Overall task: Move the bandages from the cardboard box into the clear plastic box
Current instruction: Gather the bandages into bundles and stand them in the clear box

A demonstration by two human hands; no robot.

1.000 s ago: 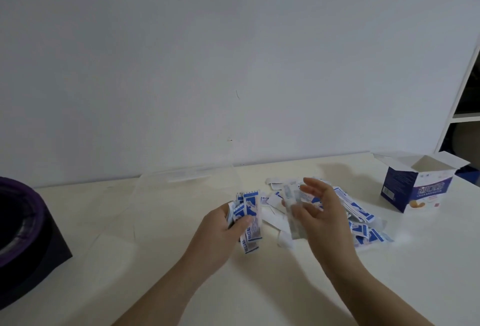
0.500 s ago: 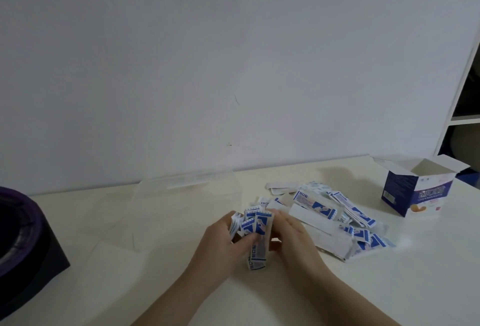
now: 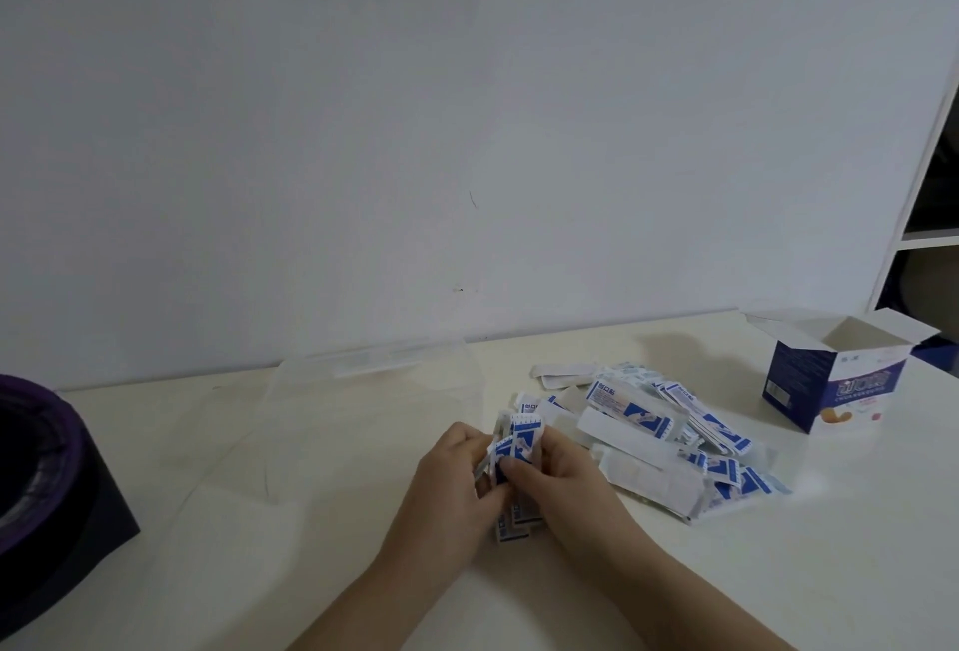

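A bundle of blue-and-white bandage wrappers (image 3: 520,448) stands upright between my two hands at the table's middle. My left hand (image 3: 456,481) grips the bundle from the left, and my right hand (image 3: 563,476) grips it from the right, thumb across its front. A loose pile of bandages (image 3: 669,437) lies on the table just right of my hands. The clear plastic box (image 3: 373,422) stands open to the left, behind my left hand. The blue cardboard box (image 3: 830,380) stands at the far right with its flaps open.
A dark purple-rimmed round object on a black base (image 3: 46,489) sits at the left edge. The white table (image 3: 778,572) meets a bare wall behind. A white shelf unit (image 3: 929,214) stands at the far right.
My right hand came left from above the pile with bandages and joined my left hand; both now squeeze one bundle together, lower and nearer the table.
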